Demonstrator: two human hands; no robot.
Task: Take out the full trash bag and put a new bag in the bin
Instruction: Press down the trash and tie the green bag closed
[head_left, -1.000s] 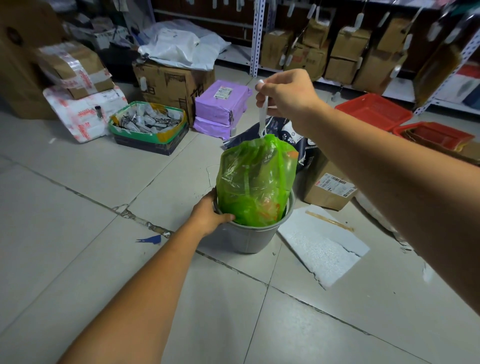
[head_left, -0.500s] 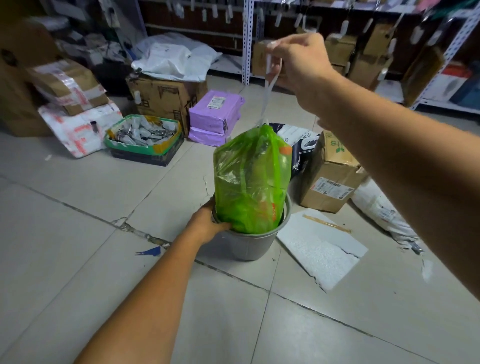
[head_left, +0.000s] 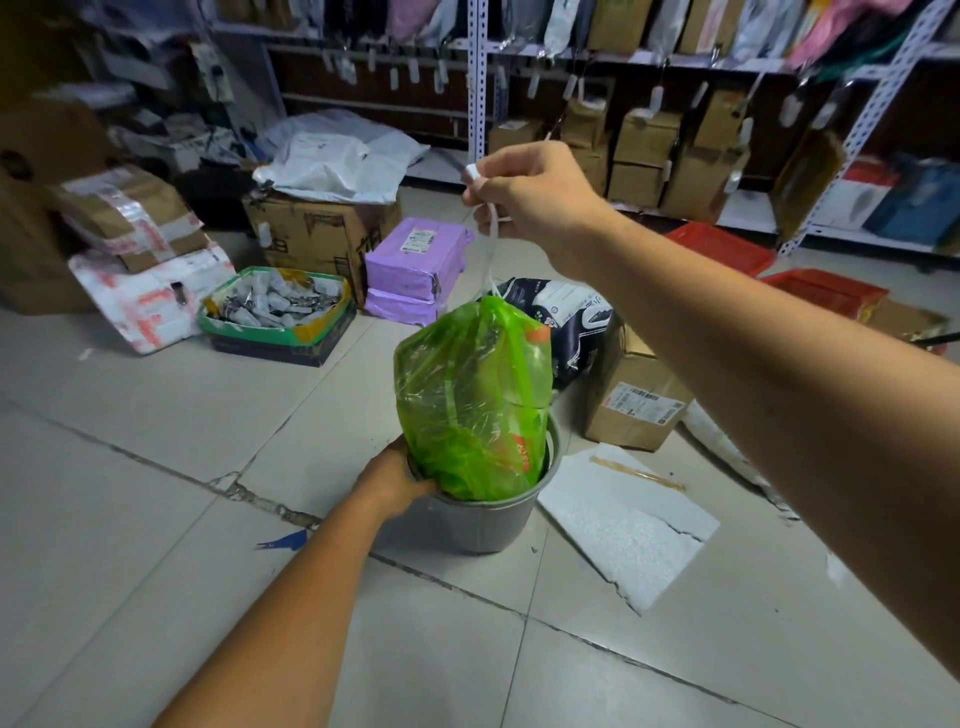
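Note:
A full green trash bag (head_left: 470, 395) stands tall out of a small grey bin (head_left: 485, 525) on the tiled floor, only its bottom still inside the rim. A white drawstring (head_left: 488, 254) runs straight up from the bag's gathered top. My right hand (head_left: 524, 195) is closed on that drawstring, well above the bag. My left hand (head_left: 397, 475) grips the bin's left rim, fingers against the bag's lower side. The bin's inside is hidden by the bag.
A broken white foam sheet (head_left: 623, 525) lies right of the bin, a cardboard box (head_left: 631, 400) and a dark printed bag (head_left: 566, 322) behind it. Purple parcels (head_left: 415, 265), a green-rimmed box of small items (head_left: 275, 312) and more cartons sit at the back left. Red crates (head_left: 826, 291) and shelving stand at the back right.
The right hand has kept pulling the drawstring upward and the green bag has risen further out of the bin. The left hand stays on the bin's rim.

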